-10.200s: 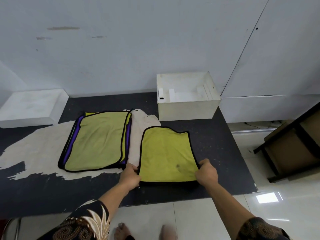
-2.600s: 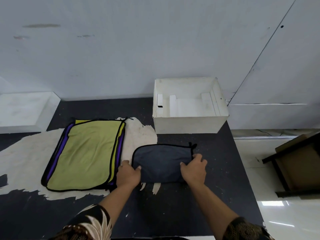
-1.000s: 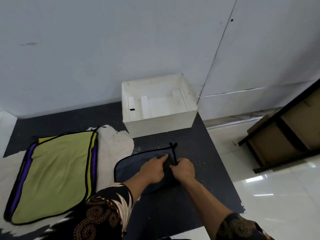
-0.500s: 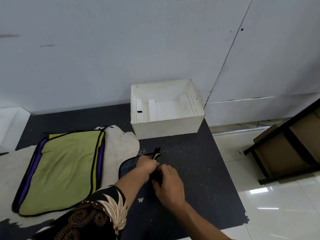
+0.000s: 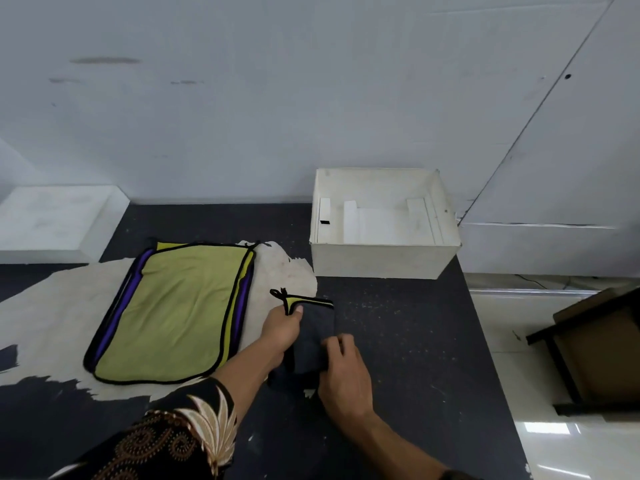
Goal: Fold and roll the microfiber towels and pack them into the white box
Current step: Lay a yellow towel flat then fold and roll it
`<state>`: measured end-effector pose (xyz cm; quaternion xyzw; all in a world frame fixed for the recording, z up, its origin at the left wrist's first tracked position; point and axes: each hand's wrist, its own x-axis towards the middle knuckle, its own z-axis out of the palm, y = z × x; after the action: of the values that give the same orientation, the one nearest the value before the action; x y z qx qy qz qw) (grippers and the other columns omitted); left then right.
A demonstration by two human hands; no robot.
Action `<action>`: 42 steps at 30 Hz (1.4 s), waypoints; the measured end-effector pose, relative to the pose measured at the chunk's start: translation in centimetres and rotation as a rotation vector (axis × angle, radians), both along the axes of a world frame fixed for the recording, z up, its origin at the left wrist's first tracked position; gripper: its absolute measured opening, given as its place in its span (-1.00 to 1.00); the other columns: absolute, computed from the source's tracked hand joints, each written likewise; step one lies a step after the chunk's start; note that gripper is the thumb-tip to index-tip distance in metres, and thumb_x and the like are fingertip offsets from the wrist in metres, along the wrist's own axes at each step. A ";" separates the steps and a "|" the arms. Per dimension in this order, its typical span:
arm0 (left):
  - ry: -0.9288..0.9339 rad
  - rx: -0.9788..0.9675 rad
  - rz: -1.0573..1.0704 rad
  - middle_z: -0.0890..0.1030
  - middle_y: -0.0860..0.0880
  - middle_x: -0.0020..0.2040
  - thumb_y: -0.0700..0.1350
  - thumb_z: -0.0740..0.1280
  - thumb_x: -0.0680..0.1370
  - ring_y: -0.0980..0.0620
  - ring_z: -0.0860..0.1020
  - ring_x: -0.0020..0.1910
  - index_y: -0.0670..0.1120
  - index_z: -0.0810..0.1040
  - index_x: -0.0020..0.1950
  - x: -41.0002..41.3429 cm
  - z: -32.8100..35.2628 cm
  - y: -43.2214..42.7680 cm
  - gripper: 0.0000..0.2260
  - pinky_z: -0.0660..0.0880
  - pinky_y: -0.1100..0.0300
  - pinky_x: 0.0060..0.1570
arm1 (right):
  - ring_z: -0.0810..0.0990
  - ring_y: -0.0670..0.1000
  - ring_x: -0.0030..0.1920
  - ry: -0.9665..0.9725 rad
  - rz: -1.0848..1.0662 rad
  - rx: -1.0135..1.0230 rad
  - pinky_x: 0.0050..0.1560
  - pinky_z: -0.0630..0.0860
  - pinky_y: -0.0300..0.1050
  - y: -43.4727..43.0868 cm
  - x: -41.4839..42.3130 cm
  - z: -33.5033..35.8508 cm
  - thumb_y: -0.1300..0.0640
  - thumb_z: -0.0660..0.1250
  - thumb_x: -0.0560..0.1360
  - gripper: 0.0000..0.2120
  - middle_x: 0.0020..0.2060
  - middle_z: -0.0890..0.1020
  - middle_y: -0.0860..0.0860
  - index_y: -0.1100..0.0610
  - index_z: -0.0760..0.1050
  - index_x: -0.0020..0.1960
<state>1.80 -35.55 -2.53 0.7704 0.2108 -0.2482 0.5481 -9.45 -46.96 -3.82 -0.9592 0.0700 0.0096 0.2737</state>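
The left hand [image 5: 281,328] pinches the far end of the dark towel [image 5: 313,336], thumb on top; the right hand [image 5: 344,370] curls round its near end. The narrow bundle lies just in front of the white box [image 5: 377,259] — the flat towel stack [image 5: 173,313] lies front-left of it.

Dressed in a dark patterned shirt. On the left arm, a loose left sleeve [image 5: 166,441] of black cloth, printed all over with brown-gold scrolls, curls and dotted lines in a batik manner, plus large cream fan-shaped leaves with fine ribs near the hem. Cut off around the elbow, with forearm and left hand [image 5: 282,329] bare below. Of the right sleeve [image 5: 455,475], just a dark sliver at the bottom edge, too little to read its print; forearm and right hand [image 5: 343,372] bare too.
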 end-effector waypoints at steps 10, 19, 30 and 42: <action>0.048 -0.063 -0.217 0.60 -0.03 0.20 -0.03 0.44 0.52 0.03 0.57 0.13 -0.06 0.48 0.22 -1.0 0.4 3.6 -0.68 0.52 0.15 0.06 | 0.51 -0.01 -0.12 0.036 0.101 0.035 -0.21 0.42 -0.18 0.6 -0.4 -0.9 0.18 0.30 0.50 -0.87 0.05 0.41 -0.02 0.07 0.45 0.04; -0.163 0.123 -0.197 0.56 -0.07 0.16 -0.21 0.33 0.57 -0.01 0.59 0.08 0.01 0.31 0.35 -2.1 0.0 4.0 -0.60 0.60 -0.02 0.09 | 0.54 -0.01 -0.12 0.060 0.195 -0.016 -0.27 0.50 -0.19 0.8 0.1 -1.3 0.18 0.47 0.38 -0.74 0.03 0.45 0.01 0.07 0.49 0.02; -0.135 0.267 -0.224 0.48 -0.06 0.02 -0.36 0.32 0.49 0.16 0.49 -0.16 -0.06 0.30 0.41 -3.4 -0.7 5.7 -0.47 0.41 0.43 -0.42 | 0.53 0.01 -0.10 0.083 0.268 -0.103 -0.31 0.52 -0.24 0.1 -0.1 -1.6 0.28 0.56 0.13 -0.51 0.04 0.47 0.04 0.06 0.48 -0.02; -0.096 0.353 -0.348 0.51 0.00 -0.27 -0.31 0.36 0.36 0.09 0.54 -0.28 -0.05 0.33 0.35 -3.7 -0.8 5.8 -0.42 0.36 0.33 -0.42 | 0.43 -0.03 0.04 0.096 0.241 -0.080 -0.11 0.49 -0.22 -0.9 -0.8 -2.0 0.12 0.32 0.40 -0.83 0.13 0.33 -0.03 0.03 0.46 0.00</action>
<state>-1.94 -29.73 -3.30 0.8898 0.0889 -0.2614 0.3633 -10.21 -47.86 -5.84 -0.9693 -0.0322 0.0855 0.2283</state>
